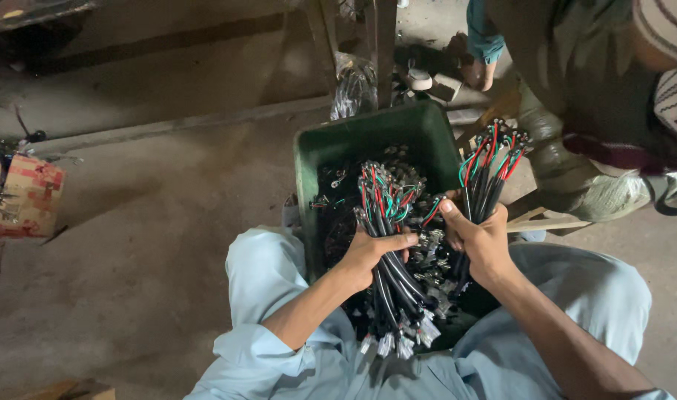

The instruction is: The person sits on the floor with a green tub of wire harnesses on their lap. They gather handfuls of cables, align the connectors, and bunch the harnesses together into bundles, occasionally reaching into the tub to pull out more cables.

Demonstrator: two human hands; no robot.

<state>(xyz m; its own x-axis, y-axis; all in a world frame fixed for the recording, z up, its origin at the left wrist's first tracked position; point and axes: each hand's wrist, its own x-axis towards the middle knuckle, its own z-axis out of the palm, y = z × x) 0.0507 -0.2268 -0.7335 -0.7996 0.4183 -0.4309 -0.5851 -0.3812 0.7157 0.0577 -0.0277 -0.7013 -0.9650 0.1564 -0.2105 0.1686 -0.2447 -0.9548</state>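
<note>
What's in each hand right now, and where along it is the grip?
Left hand grips one cable bundle around its middle. Right hand grips a second bundle at its lower part, wire ends fanning upward.

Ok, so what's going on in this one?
A person sits on the floor with a green bin between their knees, filled with short black cables. The left hand grips one bundle of cables over the bin, coloured wire ends up and white connectors hanging down. The right hand holds a second bundle upright at the bin's right edge. Another person crouches just beyond the bin. A cardboard box sits at far left.
</note>
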